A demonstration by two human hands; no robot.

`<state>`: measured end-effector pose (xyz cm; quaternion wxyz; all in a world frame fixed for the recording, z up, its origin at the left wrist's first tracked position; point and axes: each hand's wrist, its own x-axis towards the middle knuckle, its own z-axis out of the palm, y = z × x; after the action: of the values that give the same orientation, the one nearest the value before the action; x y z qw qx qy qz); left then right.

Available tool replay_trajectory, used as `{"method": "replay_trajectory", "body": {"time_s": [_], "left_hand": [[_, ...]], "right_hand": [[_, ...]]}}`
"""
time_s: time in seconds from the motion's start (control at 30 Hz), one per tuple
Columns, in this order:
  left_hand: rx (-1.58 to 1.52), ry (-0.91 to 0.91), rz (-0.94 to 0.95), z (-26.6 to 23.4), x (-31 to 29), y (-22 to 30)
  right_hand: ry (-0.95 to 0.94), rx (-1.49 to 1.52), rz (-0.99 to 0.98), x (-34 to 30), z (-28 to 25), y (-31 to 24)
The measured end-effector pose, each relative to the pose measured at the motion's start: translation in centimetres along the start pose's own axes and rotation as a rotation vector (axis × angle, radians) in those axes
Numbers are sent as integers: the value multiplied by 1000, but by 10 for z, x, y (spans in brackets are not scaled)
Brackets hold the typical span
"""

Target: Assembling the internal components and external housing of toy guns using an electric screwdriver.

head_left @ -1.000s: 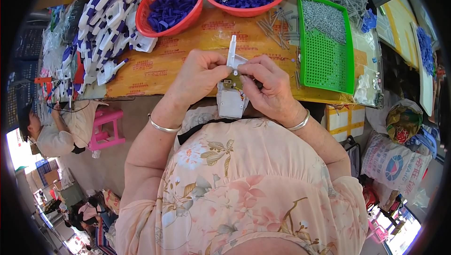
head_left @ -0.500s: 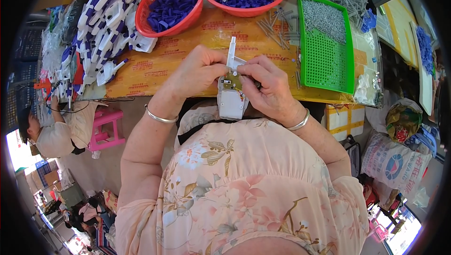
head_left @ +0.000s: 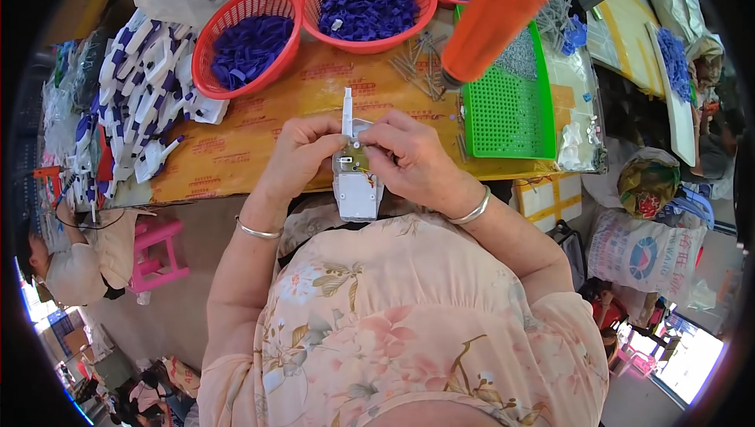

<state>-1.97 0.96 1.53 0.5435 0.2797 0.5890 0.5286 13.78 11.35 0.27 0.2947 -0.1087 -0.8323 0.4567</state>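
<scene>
A white plastic housing [head_left: 360,199] with a long narrow stem lies at the table's front edge, against my body. A small green circuit board [head_left: 348,161] with thin coloured wires sits in its middle. My left hand [head_left: 303,156] pinches the housing's left side near the base of the stem. Opposite it, my right hand [head_left: 413,156] is closed, thumb and fingertips pressed together at the upper right of the board. What small part those fingertips hold, if any, is hidden.
Red baskets [head_left: 206,43] of purple pieces stand at the back. White-and-purple housings [head_left: 145,73] are heaped on the left. On the right, a green tray [head_left: 550,124] holds small screws. An orange cylindrical tool [head_left: 503,14] with a dark tip hangs over it. Another person [head_left: 75,270] sits at far left.
The view has shifted, so the table and hands appear further left and lower. The orange tool has come into view at upper right. Both hands keep nearly the same place on the housing.
</scene>
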Motion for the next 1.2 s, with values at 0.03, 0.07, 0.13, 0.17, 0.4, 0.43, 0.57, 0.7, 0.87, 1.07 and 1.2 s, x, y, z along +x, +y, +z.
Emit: {"method": "replay_trajectory", "body": {"time_s": [0.03,0.07,0.13,0.17,0.4,0.43,0.57,0.7,0.87,1.07,1.2], "left_hand": [[-6,-1,2,-1,0,-1],[-6,-10,9,-3,0,-3],[-13,-18,20,-5,1,-7],[-17,-15,40,-6,1,-9],[-75,70,112,-9,1,-23],[-79,71,114,-9,1,-22],[-9,96,89,-7,0,-18],[-84,72,114,-2,2,-15],[-96,37,58,-6,3,-14],[-92,13,-50,-6,10,-11],[-42,20,-14,-8,18,-17]], "right_hand": [[-4,-4,1,0,0,0],[-16,-11,17,1,0,-1],[-34,-22,33,2,-1,-1],[-46,35,35,3,-2,-1],[26,-589,66,35,-24,22],[-2,-688,50,41,-27,26],[-154,-936,128,59,-26,41],[-212,-953,234,70,-29,43],[-303,-970,342,77,-30,36],[-268,-726,280,82,-40,47],[-322,-192,517,82,-48,31]]}}
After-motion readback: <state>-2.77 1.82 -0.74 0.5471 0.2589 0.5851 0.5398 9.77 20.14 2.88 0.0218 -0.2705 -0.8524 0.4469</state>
